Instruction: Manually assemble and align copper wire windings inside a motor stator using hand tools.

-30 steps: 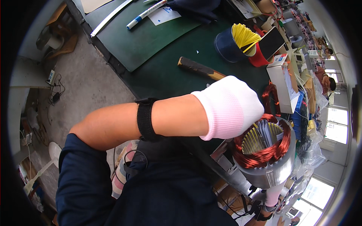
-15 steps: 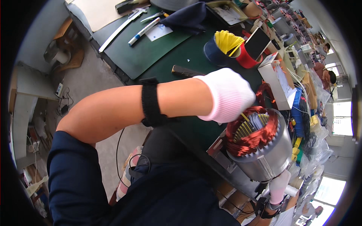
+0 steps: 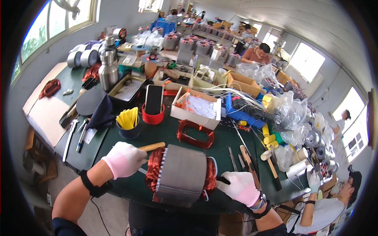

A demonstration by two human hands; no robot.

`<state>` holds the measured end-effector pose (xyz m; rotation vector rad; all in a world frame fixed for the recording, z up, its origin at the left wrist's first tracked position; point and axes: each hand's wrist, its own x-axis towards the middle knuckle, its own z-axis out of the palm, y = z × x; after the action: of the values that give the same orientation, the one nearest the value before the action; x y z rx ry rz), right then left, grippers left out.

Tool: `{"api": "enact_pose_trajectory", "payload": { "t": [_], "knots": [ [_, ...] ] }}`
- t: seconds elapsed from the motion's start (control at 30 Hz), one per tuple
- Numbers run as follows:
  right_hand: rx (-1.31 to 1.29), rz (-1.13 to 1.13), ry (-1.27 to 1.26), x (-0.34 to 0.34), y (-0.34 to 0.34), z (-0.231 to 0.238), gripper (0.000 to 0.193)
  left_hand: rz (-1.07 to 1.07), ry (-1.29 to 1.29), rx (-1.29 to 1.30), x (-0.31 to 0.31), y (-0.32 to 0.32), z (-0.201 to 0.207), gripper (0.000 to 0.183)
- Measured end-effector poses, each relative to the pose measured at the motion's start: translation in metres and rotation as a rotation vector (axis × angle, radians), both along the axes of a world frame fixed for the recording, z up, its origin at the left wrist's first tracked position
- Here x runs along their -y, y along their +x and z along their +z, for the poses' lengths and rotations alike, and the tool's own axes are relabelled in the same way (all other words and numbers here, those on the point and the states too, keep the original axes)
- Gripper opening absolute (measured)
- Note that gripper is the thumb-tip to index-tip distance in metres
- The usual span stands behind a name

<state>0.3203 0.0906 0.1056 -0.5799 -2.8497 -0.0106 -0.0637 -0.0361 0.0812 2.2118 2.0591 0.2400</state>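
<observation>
A motor stator (image 3: 183, 173) with a grey metal body lies on its side before me. Copper-red windings (image 3: 155, 171) bulge from its left end and more from its right. My left hand (image 3: 125, 159), in a white and pink glove, is closed beside the left windings; what its fingers hold is hidden. A wooden handle (image 3: 152, 146) shows just beyond those fingers, and I cannot tell whether they grip it. My gloved right hand (image 3: 240, 188) is closed at the right windings, with a small dark piece (image 3: 223, 180) showing at its fingertips.
Behind the stator lie a loose copper coil (image 3: 195, 133), a white box (image 3: 195, 108) of slips, a red holder (image 3: 153, 115) with a phone, and a dark cup (image 3: 129, 129) of yellow strips. Right are a mallet (image 3: 271, 167) and other tools. A co-worker (image 3: 327, 204) sits at far right.
My view has swung up and rightward across the bench. The stator, earlier tilted with its windings facing up, now lies sideways. My left hand has moved from above the windings to beside them.
</observation>
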Motion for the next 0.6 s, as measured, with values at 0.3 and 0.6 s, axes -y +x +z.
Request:
{"api": "enact_pose_trajectory", "payload": {
  "t": [0.3, 0.6],
  "knots": [
    [-0.12, -0.115, -0.045, -0.008, -0.005, -0.017, 0.048, 0.091, 0.059, 0.129, 0.003, -0.004, -0.023, 0.019],
    [-0.104, -0.159, -0.05, -0.03, 0.016, -0.052, 0.053, 0.072, 0.056, 0.176, -0.006, 0.003, -0.023, 0.018]
  ]
}}
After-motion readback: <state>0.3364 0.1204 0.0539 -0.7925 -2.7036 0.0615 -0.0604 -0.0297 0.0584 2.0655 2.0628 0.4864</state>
